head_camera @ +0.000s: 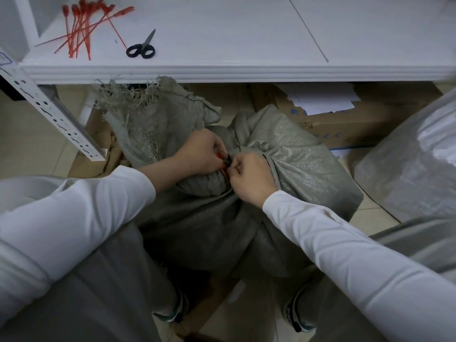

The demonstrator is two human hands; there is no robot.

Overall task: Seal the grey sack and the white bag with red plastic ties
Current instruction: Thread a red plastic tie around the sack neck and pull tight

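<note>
Below white shelf [222, 33], both hands pinch red tie [223, 165] at sack's [296, 164] bunched neck.

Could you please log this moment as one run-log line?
left hand + right hand: fastening red tie on grey sack neck | white bag: untouched | spare ties, scissors: on table

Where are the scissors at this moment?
The scissors lie on the white shelf, upper left in the head view, just right of the spare red ties and above the grey sack.
</note>
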